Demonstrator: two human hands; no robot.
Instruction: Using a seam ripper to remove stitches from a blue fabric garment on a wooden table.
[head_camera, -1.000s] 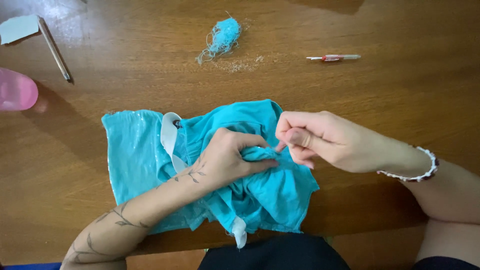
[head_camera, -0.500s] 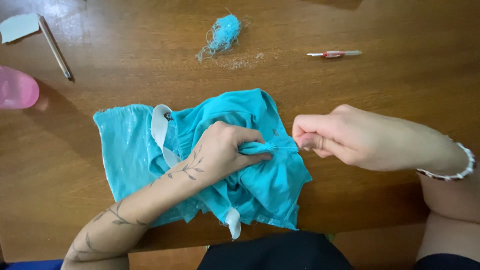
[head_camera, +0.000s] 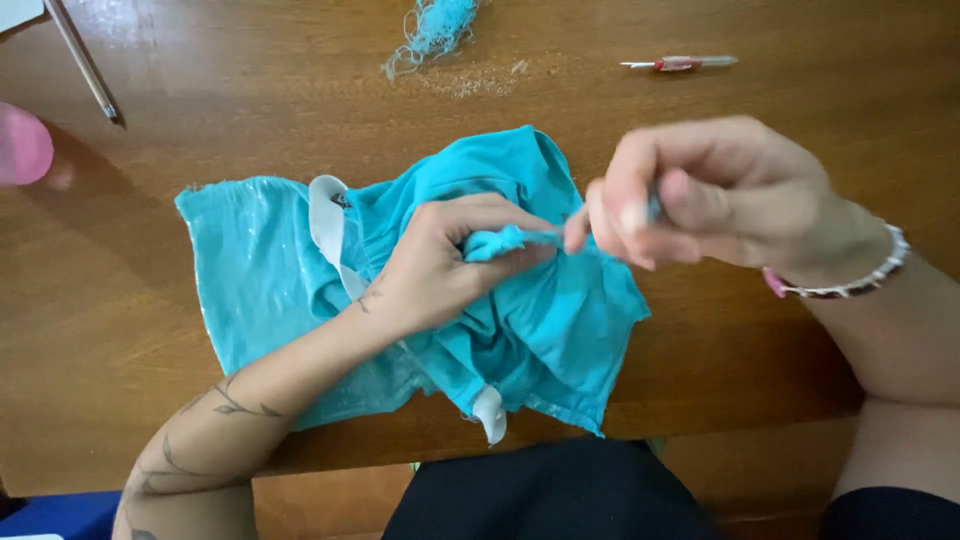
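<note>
Turquoise garment (head_camera: 540, 330) lies crumpled at the centre of the frame on the wooden counter (head_camera: 250, 110), its lower edge hanging over the counter's near rim. A flatter, shinier panel spreads toward the left; a white strip (head_camera: 328, 225) crosses it near the middle, and a white tab shows at the lower hem.

My left hand (head_camera: 445, 265) rests on the bunched cloth, fingers closed, pinching up a small ridge of fabric that points right. My right hand (head_camera: 700, 200) hovers just beside that ridge, raised off the counter and motion-blurred. Its fingers are closed around something thin and bluish, possibly a small tool or thread. I cannot tell which, and I cannot tell whether its tip touches the cloth.

Upper part of the frame: a clump of loose turquoise threads (head_camera: 440, 25) with fine lint scattered below it; a thin red-and-white tool (head_camera: 680, 63) to the right, well apart from both hands. Upper left: a dark pencil-like stick (head_camera: 85, 60); at the left edge, a pink rounded object (head_camera: 20, 145), partly cut off.

Risks, as judged:
- The pinch is small, so a sharp pull from the right hand could slip the ridge free.
- If the held item is pointed, it sits near my left fingertips, and a jab is possible.
- The overhanging hem could drag the garment off if the left hand lifts.
</note>
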